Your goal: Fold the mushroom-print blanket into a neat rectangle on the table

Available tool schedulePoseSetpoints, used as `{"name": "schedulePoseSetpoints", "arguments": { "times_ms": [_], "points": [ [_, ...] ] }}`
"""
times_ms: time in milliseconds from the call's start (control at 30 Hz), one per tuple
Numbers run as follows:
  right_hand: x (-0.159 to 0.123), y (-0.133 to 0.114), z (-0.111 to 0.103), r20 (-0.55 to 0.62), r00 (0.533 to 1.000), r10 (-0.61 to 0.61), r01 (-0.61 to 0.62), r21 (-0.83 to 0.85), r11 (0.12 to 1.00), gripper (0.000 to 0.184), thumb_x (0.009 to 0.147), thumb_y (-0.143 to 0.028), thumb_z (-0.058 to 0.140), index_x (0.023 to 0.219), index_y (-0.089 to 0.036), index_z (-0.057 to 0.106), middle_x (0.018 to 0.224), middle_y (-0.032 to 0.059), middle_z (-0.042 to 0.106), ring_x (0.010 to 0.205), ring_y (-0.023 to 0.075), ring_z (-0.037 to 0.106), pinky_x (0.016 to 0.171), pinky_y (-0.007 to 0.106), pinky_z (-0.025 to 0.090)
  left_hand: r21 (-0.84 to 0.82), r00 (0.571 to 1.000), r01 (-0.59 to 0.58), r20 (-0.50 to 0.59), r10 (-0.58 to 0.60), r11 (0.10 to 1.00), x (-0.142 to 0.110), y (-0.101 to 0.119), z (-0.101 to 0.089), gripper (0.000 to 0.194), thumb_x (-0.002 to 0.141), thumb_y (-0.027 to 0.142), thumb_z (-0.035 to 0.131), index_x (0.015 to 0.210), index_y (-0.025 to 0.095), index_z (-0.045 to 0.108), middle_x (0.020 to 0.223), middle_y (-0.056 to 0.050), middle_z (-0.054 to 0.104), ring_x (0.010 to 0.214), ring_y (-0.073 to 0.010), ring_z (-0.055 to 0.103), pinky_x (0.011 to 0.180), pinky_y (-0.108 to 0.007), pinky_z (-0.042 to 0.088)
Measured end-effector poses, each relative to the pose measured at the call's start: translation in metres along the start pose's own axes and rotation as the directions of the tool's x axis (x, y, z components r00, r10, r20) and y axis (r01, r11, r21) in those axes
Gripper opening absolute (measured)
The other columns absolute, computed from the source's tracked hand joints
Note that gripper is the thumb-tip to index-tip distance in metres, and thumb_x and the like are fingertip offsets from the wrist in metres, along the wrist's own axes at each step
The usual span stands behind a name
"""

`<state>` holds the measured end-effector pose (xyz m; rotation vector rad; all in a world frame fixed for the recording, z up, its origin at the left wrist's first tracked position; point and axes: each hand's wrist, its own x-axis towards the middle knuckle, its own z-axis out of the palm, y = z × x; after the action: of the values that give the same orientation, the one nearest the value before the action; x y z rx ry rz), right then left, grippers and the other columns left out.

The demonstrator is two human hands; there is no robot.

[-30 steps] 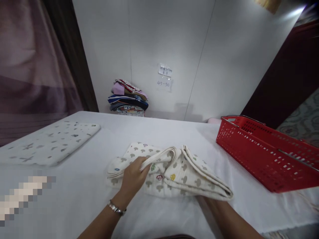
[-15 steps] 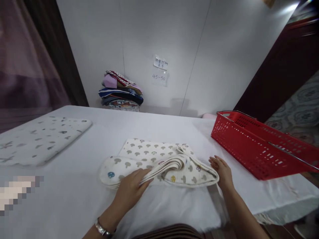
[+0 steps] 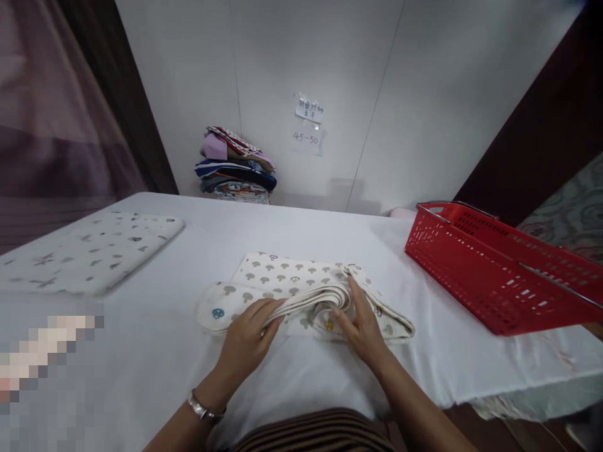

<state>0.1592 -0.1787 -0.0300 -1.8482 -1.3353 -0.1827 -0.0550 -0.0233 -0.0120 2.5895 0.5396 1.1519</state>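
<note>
A white mushroom-print cloth (image 3: 282,273) lies partly folded in front of me, its near layers bunched into a curled roll. My left hand (image 3: 252,329) is closed around the layered near edge, left of the roll. At the roll's right end is my right hand (image 3: 362,323), thumb on the near side and fingers on the far side of the curl. The cloth's right corner sticks out past that hand as a pointed fold. Whatever lies under the layers is hidden.
On the left of the white-covered table (image 3: 292,229) is another folded printed cloth (image 3: 103,251). A red plastic basket (image 3: 466,276) stands at the right. Against the wall is a stack of folded fabrics (image 3: 238,166). A pixelated patch covers something at the lower left.
My right hand has come out from under the cloth's right side, passed open beside it, and moved left onto the roll. The right flap lies lower; my left hand keeps its grip.
</note>
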Motion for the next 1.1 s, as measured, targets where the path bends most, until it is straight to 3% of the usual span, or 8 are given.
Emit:
{"name": "schedulePoseSetpoints", "arguments": {
  "times_ms": [167, 400, 533, 767, 867, 967, 1100],
  "points": [
    [0.012, -0.007, 0.011, -0.063, 0.998, -0.008, 0.01, 0.026, 1.0, 0.062, 0.089, -0.042, 0.048, 0.144, -0.022, 0.028, 0.145, 0.0083, 0.035, 0.134, 0.0262, 0.031, 0.109, 0.048, 0.029, -0.016, 1.0, -0.01, -0.027, 0.01, 1.0, -0.004, -0.001, -0.002, 0.023, 0.087, 0.024, 0.051, 0.109, 0.021, 0.058, 0.105, -0.005, 0.064, 0.099, -0.0167, 0.061, 0.084, -0.032, 0.053],
    [0.018, -0.014, -0.003, -0.009, 0.993, 0.122, -0.117, 0.211, 0.97, 0.051, 0.089, -0.042, 0.047, 0.136, -0.021, 0.043, 0.14, 0.009, 0.044, 0.129, 0.0239, 0.038, 0.107, 0.045, 0.032, -0.042, 0.999, -0.023, -0.031, 0.022, 0.999, -0.004, -0.001, 0.002, 0.018, 0.087, 0.02, 0.05, 0.104, 0.02, 0.057, 0.106, -0.005, 0.062, 0.098, -0.0164, 0.06, 0.082, -0.031, 0.053],
    [0.024, -0.013, -0.002, -0.042, 0.995, 0.087, -0.08, 0.158, 0.984, 0.044, 0.088, -0.042, 0.049, 0.126, -0.02, 0.053, 0.129, 0.0108, 0.054, 0.121, 0.0249, 0.047, 0.102, 0.045, 0.037, -0.018, 1.0, -0.028, 0.007, 0.028, 0.999, -0.002, 0.005, 0.002, 0.016, 0.087, 0.019, 0.049, 0.1, 0.021, 0.057, 0.109, -0.005, 0.061, 0.098, -0.0168, 0.06, 0.079, -0.031, 0.053],
    [0.034, -0.024, -0.007, 0.017, 1.0, -0.001, 0.002, -0.016, 1.0, 0.029, 0.087, -0.036, 0.05, 0.109, -0.021, 0.061, 0.11, 0.0087, 0.065, 0.107, 0.0243, 0.056, 0.101, 0.049, 0.034, -0.01, 0.973, -0.077, 0.219, 0.078, 0.997, -0.009, 0.01, -0.001, 0.026, 0.077, 0.005, 0.047, 0.089, 0.023, 0.061, 0.121, -0.005, 0.055, 0.105, -0.0199, 0.054, 0.085, -0.037, 0.048],
    [0.031, -0.026, -0.013, 0.1, 0.993, -0.065, 0.072, -0.066, 0.995, 0.031, 0.084, -0.031, 0.052, 0.112, -0.021, 0.06, 0.116, 0.0096, 0.063, 0.113, 0.0259, 0.053, 0.101, 0.05, 0.034, -0.049, 0.951, -0.092, 0.29, 0.103, 0.995, -0.012, 0.009, -0.004, 0.026, 0.074, 0.002, 0.048, 0.084, 0.022, 0.061, 0.121, -0.004, 0.055, 0.107, -0.0213, 0.051, 0.086, -0.04, 0.045],
    [0.023, -0.022, -0.018, 0.167, 0.975, -0.146, 0.163, -0.09, 0.983, 0.037, 0.081, -0.027, 0.054, 0.117, -0.02, 0.059, 0.123, 0.0108, 0.059, 0.119, 0.027, 0.049, 0.1, 0.048, 0.037, -0.081, 0.95, -0.093, 0.293, 0.113, 0.992, -0.012, 0.011, -0.008, 0.025, 0.073, 0.002, 0.047, 0.083, 0.021, 0.06, 0.115, -0.003, 0.057, 0.104, -0.0208, 0.051, 0.086, -0.04, 0.043],
    [0.017, -0.01, -0.02, 0.09, 0.987, -0.136, 0.145, -0.108, 0.983, 0.037, 0.079, -0.018, 0.047, 0.114, -0.018, 0.061, 0.12, 0.0106, 0.06, 0.114, 0.0241, 0.053, 0.097, 0.045, 0.042, -0.123, 0.934, -0.117, 0.324, 0.151, 0.986, -0.012, 0.018, -0.01, 0.025, 0.072, 0.001, 0.046, 0.08, 0.021, 0.06, 0.111, -0.002, 0.059, 0.097, -0.019, 0.052, 0.082, -0.038, 0.043]
  ]
}}
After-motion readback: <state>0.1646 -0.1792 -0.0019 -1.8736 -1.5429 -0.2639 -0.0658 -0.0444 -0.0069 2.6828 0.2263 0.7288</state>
